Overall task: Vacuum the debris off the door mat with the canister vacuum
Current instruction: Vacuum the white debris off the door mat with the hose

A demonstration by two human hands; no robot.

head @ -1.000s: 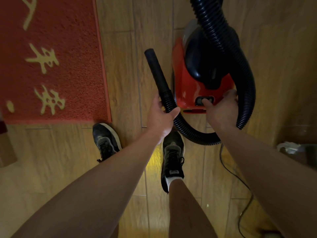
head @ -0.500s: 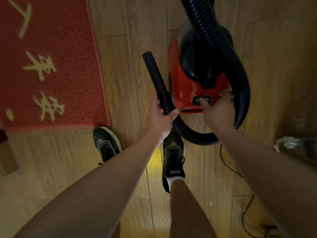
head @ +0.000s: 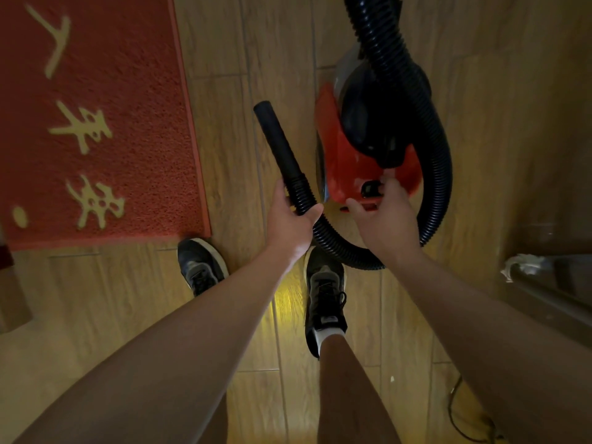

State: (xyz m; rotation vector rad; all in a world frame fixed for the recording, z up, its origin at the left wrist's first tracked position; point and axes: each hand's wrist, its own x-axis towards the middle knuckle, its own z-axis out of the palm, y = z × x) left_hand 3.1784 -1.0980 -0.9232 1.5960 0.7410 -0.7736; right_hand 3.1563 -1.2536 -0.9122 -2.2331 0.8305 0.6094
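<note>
A red door mat (head: 128,123) with yellow characters lies on the wood floor at the upper left. To its right stands a red and black canister vacuum (head: 358,161). Its black ribbed hose (head: 439,155) loops from the top of the body round to my left hand (head: 290,224), which grips the hose just below the smooth black nozzle tube (head: 277,139). The nozzle points up and away, over bare floor between mat and vacuum. My right hand (head: 384,216) reaches to the vacuum's near end, fingers by the black button (head: 371,189) there.
My two dark shoes (head: 325,290) stand on the floor just below the mat's corner and the hose loop. A power cord (head: 461,411) trails at the lower right. A dark metal edge with a white scrap (head: 522,264) is at the right.
The vacuum, hose and both hands sit slightly lower and closer in view. My right hand has slid a little off the button toward the vacuum's lower edge. The grip on the hose is unchanged.
</note>
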